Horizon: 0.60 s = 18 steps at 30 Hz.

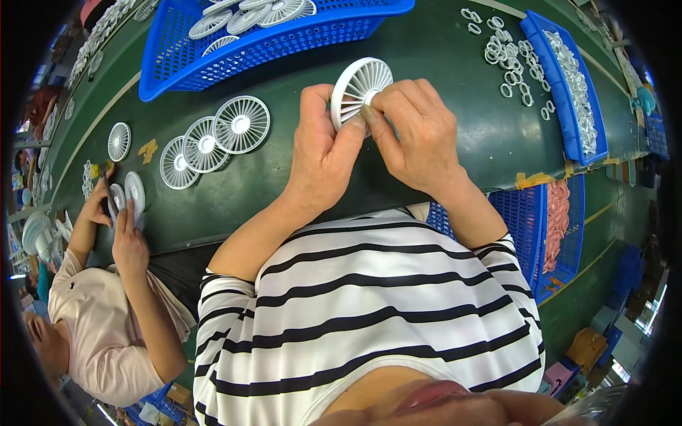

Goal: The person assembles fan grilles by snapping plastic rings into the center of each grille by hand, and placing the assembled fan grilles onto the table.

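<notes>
A round white fan grille (364,77) with thin spokes stands tilted above the table in front of me. My left hand (320,153) is closed on its left rim, the thumb lying across its lower edge. At the hub, the fingers of my right hand (419,131) are pinched together and touch the grille. Whatever is between those fingertips, if anything, is hidden. Left of my hands, several similar grilles (241,124) lie overlapping on the dark green table (298,227).
A blue basket (270,53) of grilles stands at the back. Small white rings (506,60) lie at right beside a blue tray (548,89) of rings. Below the table edge is a blue crate (522,227) with pink parts. At left, a co-worker's hands (128,245) hold grilles.
</notes>
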Tool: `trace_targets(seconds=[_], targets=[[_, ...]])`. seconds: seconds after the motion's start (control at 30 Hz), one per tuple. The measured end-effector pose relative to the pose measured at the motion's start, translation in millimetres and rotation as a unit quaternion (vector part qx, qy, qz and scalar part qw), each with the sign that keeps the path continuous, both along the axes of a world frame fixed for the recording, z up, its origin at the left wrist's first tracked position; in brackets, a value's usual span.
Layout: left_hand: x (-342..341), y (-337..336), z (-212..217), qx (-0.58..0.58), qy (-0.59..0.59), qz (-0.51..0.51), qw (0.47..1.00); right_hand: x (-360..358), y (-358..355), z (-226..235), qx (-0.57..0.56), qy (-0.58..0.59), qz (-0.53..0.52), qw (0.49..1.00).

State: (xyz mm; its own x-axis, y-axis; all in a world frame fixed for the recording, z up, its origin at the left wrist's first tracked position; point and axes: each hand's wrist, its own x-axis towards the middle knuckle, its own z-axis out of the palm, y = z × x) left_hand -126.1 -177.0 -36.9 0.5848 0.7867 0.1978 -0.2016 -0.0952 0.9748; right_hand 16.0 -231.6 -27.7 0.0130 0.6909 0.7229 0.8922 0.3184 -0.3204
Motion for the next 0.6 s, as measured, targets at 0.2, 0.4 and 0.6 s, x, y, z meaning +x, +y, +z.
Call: trace_targets(seconds=[0.2, 0.4, 0.6], targets=[[-0.4, 3.7, 3.7, -0.07, -0.021, -0.022, 0.997, -7.5, -1.5, -2.1, 0.033, 0.042, -0.064, 0.997], [-14.6, 8.4, 28.5, -0.253, -0.043, -0.155, 0.954, 14.3, -22.4, 13.9, -0.018, -0.047, 0.049, 0.998], [-13.5, -6.6, 17.4, -0.2, -0.008, -0.18, 0.963, 30.9, -29.9, 4.9, -0.098, 0.137, 0.237, 0.957]])
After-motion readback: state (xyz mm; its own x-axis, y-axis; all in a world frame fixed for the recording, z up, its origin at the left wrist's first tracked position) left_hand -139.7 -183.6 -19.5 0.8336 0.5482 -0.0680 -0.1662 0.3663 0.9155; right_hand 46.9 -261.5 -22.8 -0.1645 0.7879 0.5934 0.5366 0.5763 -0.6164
